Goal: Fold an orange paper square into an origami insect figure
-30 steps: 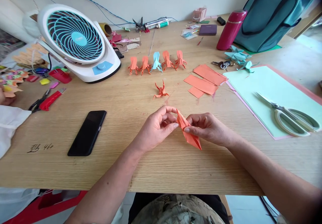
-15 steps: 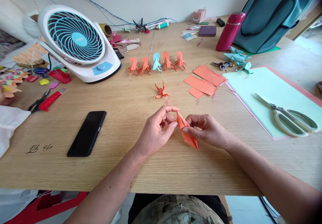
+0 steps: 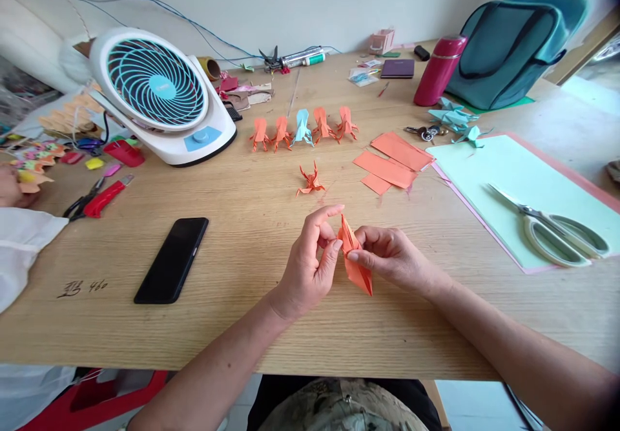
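Between my hands, above the front of the table, is a narrow folded piece of orange paper (image 3: 359, 276) with pointed ends. My right hand (image 3: 392, 254) pinches it from the right, thumb lying across its layers. On the other side my left hand (image 3: 312, 256) grips the paper's left edge between thumb and bent fingers, its index finger stretched up near the top point. Just beyond my hands lies an orange origami figure (image 3: 310, 179) with thin legs. Behind it stand several orange origami figures (image 3: 323, 125) in a row with a light blue origami figure (image 3: 301, 127).
Orange paper strips (image 3: 387, 166) lie right of centre. Scissors (image 3: 547, 224) rest on pale green sheets (image 3: 489, 179). A black phone (image 3: 172, 260) and a white fan (image 3: 213, 140) are on the left. A co-worker's sleeve (image 3: 26, 243) reaches in at the left edge.
The folded orange paper has turned slightly more upright, its lower point swinging left. My left index finger has lifted a little from the top point. The whole view has shifted slightly.
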{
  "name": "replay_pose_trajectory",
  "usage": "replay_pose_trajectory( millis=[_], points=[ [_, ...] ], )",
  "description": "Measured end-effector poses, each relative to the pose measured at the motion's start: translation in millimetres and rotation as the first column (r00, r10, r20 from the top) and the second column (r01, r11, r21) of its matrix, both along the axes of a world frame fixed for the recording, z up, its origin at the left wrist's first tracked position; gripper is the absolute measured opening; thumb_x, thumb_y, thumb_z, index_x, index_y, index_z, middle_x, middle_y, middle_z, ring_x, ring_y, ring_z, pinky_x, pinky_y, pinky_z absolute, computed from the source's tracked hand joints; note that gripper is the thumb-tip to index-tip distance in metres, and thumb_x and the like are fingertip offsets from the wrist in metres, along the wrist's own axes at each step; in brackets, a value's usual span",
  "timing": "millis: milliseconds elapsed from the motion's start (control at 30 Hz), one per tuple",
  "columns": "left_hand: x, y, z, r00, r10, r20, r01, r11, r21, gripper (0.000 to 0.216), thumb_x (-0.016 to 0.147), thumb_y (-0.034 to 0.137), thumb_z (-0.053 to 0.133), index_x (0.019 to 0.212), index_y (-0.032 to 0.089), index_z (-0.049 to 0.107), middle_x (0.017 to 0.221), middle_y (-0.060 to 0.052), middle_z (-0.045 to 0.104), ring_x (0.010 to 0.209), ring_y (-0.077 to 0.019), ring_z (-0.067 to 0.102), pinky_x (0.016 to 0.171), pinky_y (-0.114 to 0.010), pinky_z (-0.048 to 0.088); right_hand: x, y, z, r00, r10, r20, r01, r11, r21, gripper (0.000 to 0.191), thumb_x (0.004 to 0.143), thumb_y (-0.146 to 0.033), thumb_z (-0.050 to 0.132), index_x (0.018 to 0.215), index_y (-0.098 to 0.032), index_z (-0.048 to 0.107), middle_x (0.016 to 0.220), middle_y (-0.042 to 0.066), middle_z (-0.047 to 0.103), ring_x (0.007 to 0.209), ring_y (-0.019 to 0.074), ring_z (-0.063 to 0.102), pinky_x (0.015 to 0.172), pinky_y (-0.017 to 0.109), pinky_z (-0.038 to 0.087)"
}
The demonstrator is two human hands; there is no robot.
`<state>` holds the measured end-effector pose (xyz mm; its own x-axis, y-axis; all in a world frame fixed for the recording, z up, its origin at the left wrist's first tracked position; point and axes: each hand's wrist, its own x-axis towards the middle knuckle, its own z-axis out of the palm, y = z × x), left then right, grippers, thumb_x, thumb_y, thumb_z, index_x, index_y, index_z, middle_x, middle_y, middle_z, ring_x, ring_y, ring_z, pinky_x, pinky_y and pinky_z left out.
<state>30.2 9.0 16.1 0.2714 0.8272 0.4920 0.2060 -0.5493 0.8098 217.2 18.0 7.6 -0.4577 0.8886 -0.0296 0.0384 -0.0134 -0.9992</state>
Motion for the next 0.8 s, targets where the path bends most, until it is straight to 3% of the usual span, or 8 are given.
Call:
replay_pose_trajectory(
  millis=[300, 633, 800],
  points=[
    [1, 1, -5.8, 1.0, 0.022, 0.001, -0.022, 0.995, 0.101, 0.039, 0.103, 0.018, 0.047, 0.141, 0.026, 0.043, 0.092, -0.001, 0.052, 0.073, -0.0123, 0.047, 0.073, -0.026, 0.044, -5, -6, 7.7, 0.991, -0.094, 0.094, 0.075, 0.979, 0.188, 0.035, 0.087, -0.049, 0.071, 0.074, -0.019, 0.059, 0.069, -0.002, 0.06, 0.062, 0.0119, 0.05, 0.063, 0.026, 0.042],
    [1, 0, -8.6, 0.986, 0.127, -0.112, -0.095, 0.962, 0.256, 0.045, 0.103, 0.014, 0.041, 0.146, 0.028, 0.041, 0.095, -0.004, 0.055, 0.084, -0.0173, 0.05, 0.083, -0.032, 0.045, -10, -9, 5.6, 0.989, -0.101, 0.104, 0.076, 0.973, 0.216, 0.028, 0.089, -0.042, 0.069, 0.076, -0.02, 0.06, 0.072, -0.001, 0.063, 0.066, 0.0129, 0.055, 0.066, 0.025, 0.045],
    [1, 4, -9.1, 0.985, 0.146, -0.089, -0.129, 0.977, 0.171, 0.048, 0.104, 0.019, 0.041, 0.152, 0.028, 0.037, 0.086, -0.001, 0.056, 0.078, -0.0159, 0.051, 0.079, -0.03, 0.046, -12, -8, 3.1, 0.986, -0.128, 0.103, 0.105, 0.974, 0.199, 0.028, 0.089, -0.043, 0.068, 0.077, -0.019, 0.06, 0.07, -0.002, 0.062, 0.063, 0.0117, 0.054, 0.061, 0.024, 0.043]
  ],
)
